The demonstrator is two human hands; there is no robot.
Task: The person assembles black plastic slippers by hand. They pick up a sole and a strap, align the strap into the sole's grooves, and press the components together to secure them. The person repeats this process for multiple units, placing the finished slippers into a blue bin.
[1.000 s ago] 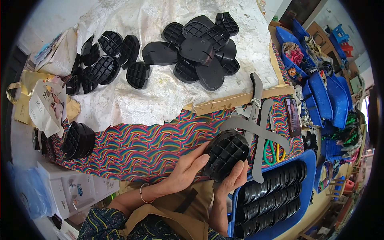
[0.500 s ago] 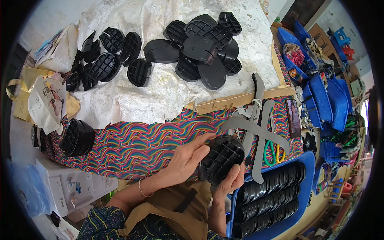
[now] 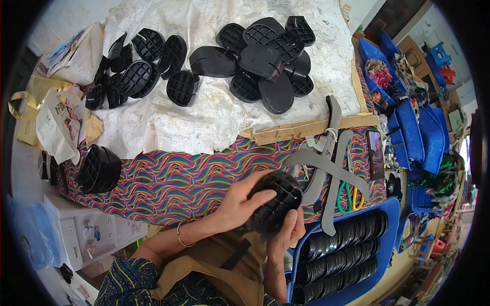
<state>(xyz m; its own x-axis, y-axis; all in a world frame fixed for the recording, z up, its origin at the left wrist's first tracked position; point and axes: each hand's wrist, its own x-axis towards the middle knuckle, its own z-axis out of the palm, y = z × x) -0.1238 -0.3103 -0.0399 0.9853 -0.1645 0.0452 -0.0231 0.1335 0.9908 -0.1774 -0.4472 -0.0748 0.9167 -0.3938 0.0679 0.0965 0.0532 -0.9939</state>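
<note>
Since the earlier frames, both hands have turned the stack of black heel pieces [image 3: 274,204] from lying flat, grid face up, to tilted on its side, and it now sits slightly lower over the lap edge of the table. Left hand [image 3: 240,203] is curled over the stack's left side and top, fingers spread and bent around it, palm against the pieces. Right hand [image 3: 289,235] grips the same stack from below and the right, thumb up along its lower edge, fingers hidden beneath. Ribbed grid face of the end piece points up and to the right. Held stack hovers above the rainbow-striped cloth [image 3: 173,183], just beside the grey cut-out patterns [image 3: 326,168] that lie crossed on the cloth, with green-handled scissors [image 3: 347,196] partly under them. A blue tray [image 3: 393,209] at the right of the lap holds rows of black heel pieces on edge, near the right hand. A dark phone [image 3: 376,153] lies on the cloth beyond the patterns. A second short stack of black pieces [image 3: 98,169] stands at the cloth's left end, well apart from the hands. Farther back, on the white sheeting [image 3: 204,122], two loose heaps of black pieces lie: one at left [image 3: 138,71], one at centre [image 3: 270,61]. Blue bins [image 3: 418,132] stand at the far right.
</note>
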